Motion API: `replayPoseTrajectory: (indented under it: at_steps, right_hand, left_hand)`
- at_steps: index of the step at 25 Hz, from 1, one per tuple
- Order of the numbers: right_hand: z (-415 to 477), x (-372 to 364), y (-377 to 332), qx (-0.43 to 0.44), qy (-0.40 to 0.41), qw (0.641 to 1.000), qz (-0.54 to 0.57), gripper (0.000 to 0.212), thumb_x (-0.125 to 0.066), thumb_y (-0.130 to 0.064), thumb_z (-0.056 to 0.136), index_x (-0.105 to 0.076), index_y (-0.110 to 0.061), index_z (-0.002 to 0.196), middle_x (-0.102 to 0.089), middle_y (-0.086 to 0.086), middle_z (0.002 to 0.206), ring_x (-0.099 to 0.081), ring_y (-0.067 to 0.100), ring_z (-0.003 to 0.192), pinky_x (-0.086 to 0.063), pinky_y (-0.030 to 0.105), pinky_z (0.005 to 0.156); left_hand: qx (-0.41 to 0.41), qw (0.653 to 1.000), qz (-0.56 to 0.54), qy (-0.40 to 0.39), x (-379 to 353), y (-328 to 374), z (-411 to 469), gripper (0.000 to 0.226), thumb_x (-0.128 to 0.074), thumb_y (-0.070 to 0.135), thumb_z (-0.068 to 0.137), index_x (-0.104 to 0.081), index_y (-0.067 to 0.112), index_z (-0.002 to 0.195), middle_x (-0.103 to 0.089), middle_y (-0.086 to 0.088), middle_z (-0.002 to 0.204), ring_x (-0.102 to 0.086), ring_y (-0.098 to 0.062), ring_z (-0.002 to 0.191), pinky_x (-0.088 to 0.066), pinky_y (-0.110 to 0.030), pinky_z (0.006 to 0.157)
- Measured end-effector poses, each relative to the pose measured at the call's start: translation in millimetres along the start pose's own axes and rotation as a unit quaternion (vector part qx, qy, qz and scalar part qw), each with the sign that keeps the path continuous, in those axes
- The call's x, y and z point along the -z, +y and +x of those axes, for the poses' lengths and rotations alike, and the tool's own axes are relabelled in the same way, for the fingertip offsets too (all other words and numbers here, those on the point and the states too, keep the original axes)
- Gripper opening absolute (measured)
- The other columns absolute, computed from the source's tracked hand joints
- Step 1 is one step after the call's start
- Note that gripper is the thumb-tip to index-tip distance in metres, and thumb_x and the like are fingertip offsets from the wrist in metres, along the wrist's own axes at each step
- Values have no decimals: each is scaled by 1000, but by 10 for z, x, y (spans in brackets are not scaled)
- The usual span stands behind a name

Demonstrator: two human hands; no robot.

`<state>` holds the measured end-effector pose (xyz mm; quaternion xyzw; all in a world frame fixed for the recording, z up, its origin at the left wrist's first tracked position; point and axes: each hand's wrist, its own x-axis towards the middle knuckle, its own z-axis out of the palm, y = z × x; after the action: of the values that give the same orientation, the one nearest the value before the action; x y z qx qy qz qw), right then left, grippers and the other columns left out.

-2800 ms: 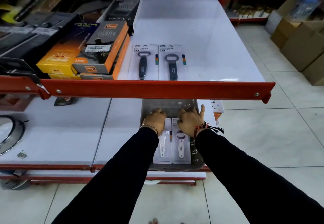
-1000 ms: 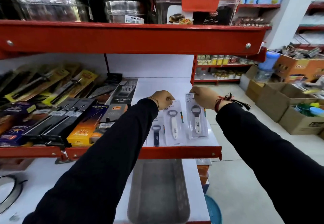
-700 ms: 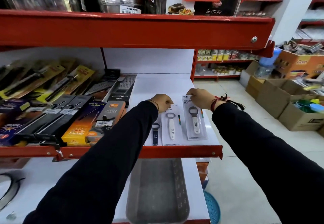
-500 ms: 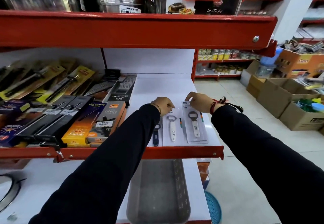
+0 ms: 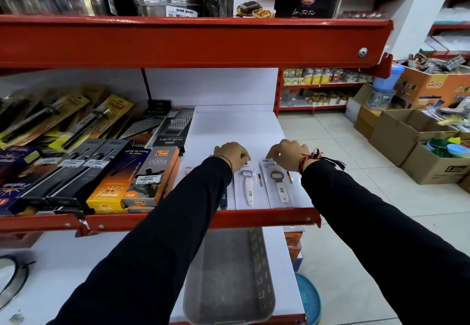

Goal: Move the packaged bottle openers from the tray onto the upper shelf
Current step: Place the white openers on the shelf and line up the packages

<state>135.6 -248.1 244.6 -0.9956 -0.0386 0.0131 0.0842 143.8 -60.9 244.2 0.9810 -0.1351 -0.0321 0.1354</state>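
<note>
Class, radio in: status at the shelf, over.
Left hand, right hand each on a white opener pack, flat on shelf. Tray empty. Nothing blocking.

The upper shelf [image 5: 244, 131] was a white board with a red front lip. On it, at about 9 o'clock from its bare middle, lay lighter boxes [image 5: 150, 177], dark long boxes [image 5: 76, 172] and boxed graters [image 5: 175, 129], packed side by side. Toward 6 o'clock, just behind the lip, 2 packaged bottle openers with white handles [image 5: 248, 187] [image 5: 279, 184] lay flat side by side; a blue-handled one [image 5: 223, 201] at their 9 o'clock was mostly hidden by a sleeve. The lower shelf [image 5: 76, 268], also white, carried a grey tray [image 5: 229, 279], with nothing visible inside it.
</note>
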Motion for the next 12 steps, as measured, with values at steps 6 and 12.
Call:
replayPoseTrajectory:
  at_steps: [6,12]
  right_hand:
    - [-151,39,-38,5,33,999,-18,37,-38,-29,98,-61,-41,125,-53,1,139,-49,29,127,-31,47,104]
    - [-414,229,-171,17,29,999,0,38,-38,-35,99,-56,-36,132,-48,0,146,-51,27,129,-28,47,106]
  left_hand:
    - [-21,999,26,8,8,-45,-144,33,-39,33,101,-64,29,121,-62,3,133,-54,-24,125,-31,-41,106]
    - [-28,1000,1,8,184,-111,-469,42,-39,39,102,-51,23,138,-50,-2,148,-44,-23,138,-25,-44,121]
